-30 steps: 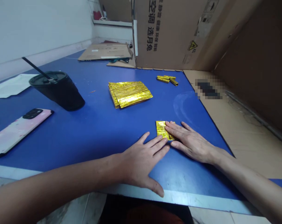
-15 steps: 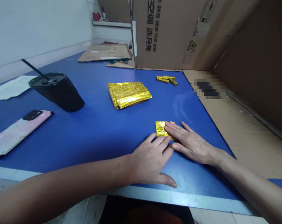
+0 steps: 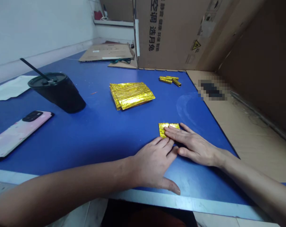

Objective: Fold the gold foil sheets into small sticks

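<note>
A small folded sheet of shiny gold foil paper (image 3: pixel 162 128) lies flat on the blue table, a seam or fold line running across its middle. My right hand (image 3: pixel 196 143) rests over it with the fingers stretched out, fingertips pressing on the gold surface. Along the near edge of the sheet lie the fingertips of my left hand (image 3: pixel 156 162), palm down, thumb spread away to the right. The two hands cover the sheet's near part. Farther back sits a stack of larger gold foil sheets (image 3: pixel 133 94). Several narrow folded gold strips (image 3: pixel 170 79) lie behind it to the right.
On the left stand a black tumbler with a straw (image 3: pixel 62 93) and a phone in a pastel case (image 3: pixel 20 134). White paper (image 3: pixel 13 88) lies behind them. Cardboard panels (image 3: pixel 176 34) wall off the back and right. A blurred dark object (image 3: pixel 212 89) rests on the right cardboard.
My right hand has shifted its fingers slightly over the foil, so more of the sheet's far right edge shows. My left hand has barely moved.
</note>
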The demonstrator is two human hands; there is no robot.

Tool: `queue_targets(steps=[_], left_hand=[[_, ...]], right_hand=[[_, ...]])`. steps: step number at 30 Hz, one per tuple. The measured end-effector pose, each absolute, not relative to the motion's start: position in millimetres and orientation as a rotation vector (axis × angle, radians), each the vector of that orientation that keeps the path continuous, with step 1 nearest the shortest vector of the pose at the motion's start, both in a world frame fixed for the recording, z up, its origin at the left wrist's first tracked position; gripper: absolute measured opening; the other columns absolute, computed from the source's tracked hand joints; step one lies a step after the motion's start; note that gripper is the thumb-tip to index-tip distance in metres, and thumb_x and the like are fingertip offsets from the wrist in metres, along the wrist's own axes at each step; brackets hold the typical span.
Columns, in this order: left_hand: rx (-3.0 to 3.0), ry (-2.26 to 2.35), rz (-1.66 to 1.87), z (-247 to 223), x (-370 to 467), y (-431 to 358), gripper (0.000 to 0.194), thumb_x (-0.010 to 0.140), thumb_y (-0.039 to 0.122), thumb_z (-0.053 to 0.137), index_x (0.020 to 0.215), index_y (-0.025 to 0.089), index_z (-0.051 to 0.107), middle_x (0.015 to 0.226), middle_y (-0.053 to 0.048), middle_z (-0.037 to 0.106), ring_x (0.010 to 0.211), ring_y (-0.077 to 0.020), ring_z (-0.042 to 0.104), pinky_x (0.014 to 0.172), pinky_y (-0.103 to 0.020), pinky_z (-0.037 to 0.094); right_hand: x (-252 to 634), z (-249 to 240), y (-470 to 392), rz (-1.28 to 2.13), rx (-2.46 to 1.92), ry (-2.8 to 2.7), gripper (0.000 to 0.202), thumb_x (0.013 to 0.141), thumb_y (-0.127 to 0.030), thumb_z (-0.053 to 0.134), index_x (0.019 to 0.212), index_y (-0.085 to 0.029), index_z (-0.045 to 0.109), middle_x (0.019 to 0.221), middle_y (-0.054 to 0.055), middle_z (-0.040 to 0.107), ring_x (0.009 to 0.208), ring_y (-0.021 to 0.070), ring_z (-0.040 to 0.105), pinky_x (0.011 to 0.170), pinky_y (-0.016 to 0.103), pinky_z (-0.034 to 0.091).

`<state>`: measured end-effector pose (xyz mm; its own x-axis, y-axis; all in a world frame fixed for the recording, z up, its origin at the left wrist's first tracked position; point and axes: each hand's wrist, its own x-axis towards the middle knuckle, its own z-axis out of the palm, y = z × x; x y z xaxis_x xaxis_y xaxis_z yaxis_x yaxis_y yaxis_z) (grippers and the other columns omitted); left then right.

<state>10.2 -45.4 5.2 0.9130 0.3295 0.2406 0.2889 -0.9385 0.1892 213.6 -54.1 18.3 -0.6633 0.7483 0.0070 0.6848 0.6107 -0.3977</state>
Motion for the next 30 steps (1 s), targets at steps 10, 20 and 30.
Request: queue_targets(steps=[10,20,30], left_hand=[[2.918,0.505,0.353,6.0,10.7,-44.9,0.093,0.063,0.079,0.034,0.122,0.007,0.042,0.116,-0.014,0.051,0.106,-0.0287,0.043,0.096,-0.038,0.026],[2.948,0.429,0.270,10.8,7.2,-34.1,0.083,0.072,0.070,0.035,0.126,0.008,0.036,0.127,-0.014,0.044,0.115,-0.0267,0.040,0.096,-0.036,0.028],[2.911,0.377,0.289,5.5,3.1,-31.5,0.080,0.075,0.068,0.033,0.125,0.006,0.040,0.128,-0.015,0.043,0.117,-0.0278,0.038,0.098,-0.037,0.027]], right_hand=[[210.8,18.7,-33.5,0.434,-1.448,-2.635,0.055,0.088,-0.047,0.030,0.136,-0.022,0.024,0.142,0.006,0.024,0.130,0.0226,0.018,0.103,0.054,0.012],[235.6,32.6,-42.3,0.636,-1.384,-2.300,0.039,0.080,-0.034,0.052,0.118,-0.025,0.052,0.126,0.005,0.050,0.118,0.0222,0.042,0.101,0.047,0.029],[238.7,22.0,-43.6,0.470,-1.430,-2.573,0.042,0.084,-0.040,0.045,0.122,-0.024,0.047,0.134,0.007,0.039,0.125,0.0225,0.030,0.102,0.052,0.020]])
